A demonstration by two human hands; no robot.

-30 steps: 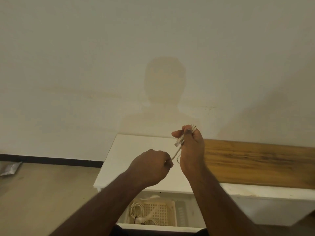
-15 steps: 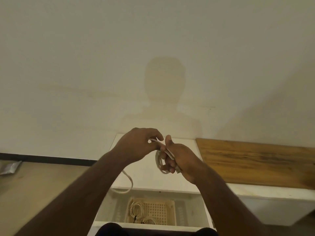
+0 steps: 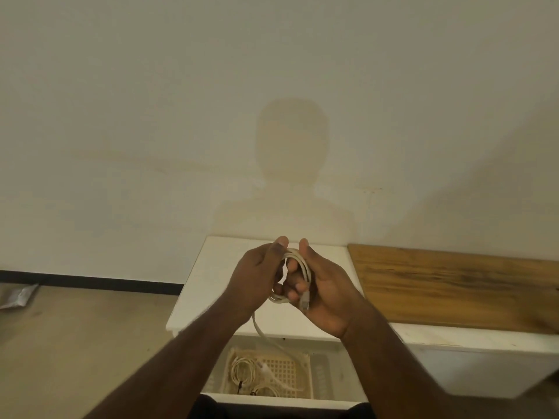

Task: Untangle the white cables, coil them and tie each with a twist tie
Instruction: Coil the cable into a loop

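Observation:
Above the white table, both hands hold one white cable wound into a small coil. My right hand grips the coil with fingers curled through the loop, and a plug end lies against its palm. My left hand curls round the coil's left side, thumb on top. The cable's loose tail hangs from the coil down into a cream basket below. Two more coiled white cables lie in that basket, each with a dark tie.
The white table stands against a pale wall. A brown wooden board covers its right part. The basket sits in an open compartment under the table top. A grey packet lies on the floor at far left.
My left hand has brought the cable round once more, so the coil in my right hand has grown. Both hands have sunk slightly and closed together; the hanging tail is shorter.

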